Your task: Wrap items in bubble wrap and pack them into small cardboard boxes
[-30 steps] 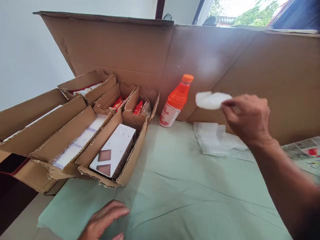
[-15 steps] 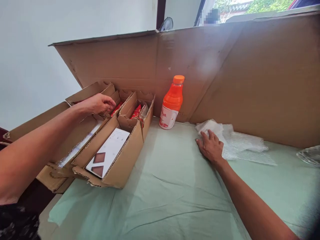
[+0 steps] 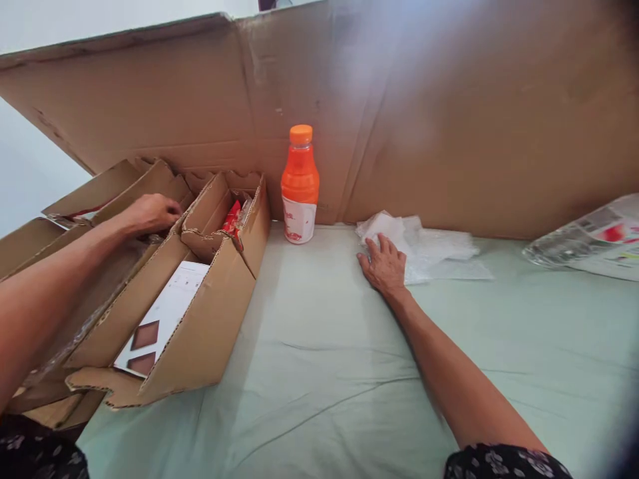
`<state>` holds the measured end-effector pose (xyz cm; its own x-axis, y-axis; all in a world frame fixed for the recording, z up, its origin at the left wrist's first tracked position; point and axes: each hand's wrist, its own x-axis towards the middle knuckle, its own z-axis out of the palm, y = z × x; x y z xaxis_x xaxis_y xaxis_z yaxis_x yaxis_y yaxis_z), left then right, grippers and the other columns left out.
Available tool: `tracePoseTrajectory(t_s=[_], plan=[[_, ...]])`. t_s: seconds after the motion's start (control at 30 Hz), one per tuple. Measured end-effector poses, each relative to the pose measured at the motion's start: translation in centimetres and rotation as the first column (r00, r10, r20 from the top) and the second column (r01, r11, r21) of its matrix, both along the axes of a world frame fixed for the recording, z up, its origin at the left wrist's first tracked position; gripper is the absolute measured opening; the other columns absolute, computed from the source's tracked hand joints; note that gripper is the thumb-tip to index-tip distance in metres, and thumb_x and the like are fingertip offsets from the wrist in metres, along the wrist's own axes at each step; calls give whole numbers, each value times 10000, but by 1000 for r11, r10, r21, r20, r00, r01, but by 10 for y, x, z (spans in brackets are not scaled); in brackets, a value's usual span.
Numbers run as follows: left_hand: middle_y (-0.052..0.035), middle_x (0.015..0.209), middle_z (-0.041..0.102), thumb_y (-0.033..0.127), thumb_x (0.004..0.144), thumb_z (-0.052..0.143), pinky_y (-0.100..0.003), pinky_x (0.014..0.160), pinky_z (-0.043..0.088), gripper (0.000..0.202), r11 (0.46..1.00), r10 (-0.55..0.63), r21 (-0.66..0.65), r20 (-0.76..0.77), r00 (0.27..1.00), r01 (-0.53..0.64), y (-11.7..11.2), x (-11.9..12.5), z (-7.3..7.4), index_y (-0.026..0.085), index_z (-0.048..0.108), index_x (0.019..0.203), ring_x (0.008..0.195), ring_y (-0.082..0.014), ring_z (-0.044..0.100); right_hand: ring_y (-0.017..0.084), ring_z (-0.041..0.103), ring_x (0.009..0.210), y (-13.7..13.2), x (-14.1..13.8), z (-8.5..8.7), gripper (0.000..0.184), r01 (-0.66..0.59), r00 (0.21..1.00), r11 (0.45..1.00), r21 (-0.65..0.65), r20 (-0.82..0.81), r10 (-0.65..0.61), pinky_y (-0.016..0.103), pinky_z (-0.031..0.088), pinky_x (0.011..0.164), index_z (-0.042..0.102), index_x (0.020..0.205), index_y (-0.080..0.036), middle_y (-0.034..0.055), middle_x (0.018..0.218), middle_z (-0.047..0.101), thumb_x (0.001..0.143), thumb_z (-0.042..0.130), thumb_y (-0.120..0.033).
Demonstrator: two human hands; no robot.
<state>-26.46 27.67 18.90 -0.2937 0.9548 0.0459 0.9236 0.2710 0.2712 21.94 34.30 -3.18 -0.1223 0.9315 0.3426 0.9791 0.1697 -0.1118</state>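
Standing on edge across the upper half of the frame, a large creased cardboard sheet (image 3: 449,120) walls off the back of the work surface, and several smaller things rest against its foot. Below it a pale green cloth (image 3: 324,386) covers the table from centre to lower right, wrinkled but bare in the middle. At the left, long open cardboard trays (image 3: 210,319) lie side by side, angled towards the sheet, their torn corrugated edges upward so the contents show from above. The nearest one holds a white box (image 3: 160,319) printed with brown squares, laid flat. At the right edge a clear plastic bag (image 3: 579,239) lies on printed paper. A loose pile of white wrapping sheets (image 3: 429,249) sits at centre right, close against the cardboard wall. An orange bottle (image 3: 299,186), capped and upright, stands just before the fold at upper centre. The person's right hand (image 3: 384,266) lies flat with its fingers spread on the near edge of that pile, seemingly pinning the light sheets down. The left hand (image 3: 150,213) reaches into a far tray at middle left, fingers curled below the rim; what they grip, if anything, cannot be told. Red packets (image 3: 231,216) stand in the compartment beside it.
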Motion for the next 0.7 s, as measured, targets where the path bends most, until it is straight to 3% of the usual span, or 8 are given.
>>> tracePoseTrajectory(t_s=[0.13, 0.23, 0.3, 0.37, 0.43, 0.5, 0.6, 0.7], plan=[[76, 568, 560, 280, 727, 646, -215, 578, 354, 224, 954, 170, 231, 118, 978, -193, -46, 10, 45, 164, 697, 912, 612, -115, 472, 378, 440, 1365, 3, 5, 3, 441, 22, 984, 997, 74, -179, -8, 554, 382, 1035, 658, 1256, -153, 206, 1527, 470, 896, 498, -353], [44, 718, 638, 279, 737, 667, -215, 610, 378, 242, 890, -11, 448, 206, 978, -85, -78, 47, 66, 139, 709, 930, 648, -97, 482, 382, 483, 1330, -6, -6, 27, 364, 69, 871, 985, 160, -491, 19, 588, 388, 1040, 703, 1093, -176, 195, 1476, 517, 858, 520, -387], [12, 774, 679, 270, 746, 675, -230, 634, 396, 227, 873, -206, 480, 212, 955, 81, -90, 84, 69, 126, 722, 915, 664, -101, 500, 358, 513, 1317, -25, -26, 56, 440, -84, 689, 978, 193, -697, 197, 564, 438, 1027, 667, 1177, -212, 164, 1437, 557, 845, 580, -487], [-9, 779, 695, 251, 751, 668, -246, 624, 405, 209, 858, -386, 447, 231, 893, 255, -92, 122, 65, 120, 729, 902, 662, -112, 522, 317, 542, 1308, -54, -56, 91, 644, -379, 401, 895, 236, -830, 388, 496, 499, 1000, 563, 1349, -271, 116, 1430, 575, 798, 669, -589], [-18, 754, 691, 241, 764, 644, -258, 616, 419, 168, 822, -527, 396, 259, 810, 409, -90, 152, 59, 127, 724, 857, 658, -122, 547, 285, 596, 1248, -84, -87, 124, 762, -582, 136, 766, 274, -896, 423, 449, 538, 969, 512, 1396, -316, 77, 1392, 611, 746, 734, -645], [-17, 746, 685, 262, 780, 633, -264, 622, 441, 152, 798, -595, 323, 287, 751, 509, -90, 164, 54, 148, 714, 841, 667, -131, 578, 260, 664, 1110, -104, -109, 145, 659, -627, 16, 731, 269, -934, 357, 425, 568, 925, 608, 1265, -292, 57, 1225, 698, 727, 774, -636], [-13, 840, 708, 338, 805, 642, -272, 656, 479, 231, 848, -526, 255, 293, 798, 465, -102, 135, 49, 194, 702, 975, 731, -153, 636, 244, 688, 989, -96, -108, 150, 457, -539, 5, 818, 201, -970, 242, 411, 578, 890, 689, 1014, -229, 47, 1013, 740, 727, 802, -566], [-15, 865, 715, 404, 839, 596, -291, 712, 510, 299, 952, -253, 233, 227, 941, 200, -126, 65, 42, 207, 677, 1049, 788, -178, 664, 264, 681, 1006, -49, -66, 132, 448, -441, 111, 894, 86, -982, 149, 419, 572, 863, 685, 975, -214, 62, 1032, 733, 683, 811, -531]])
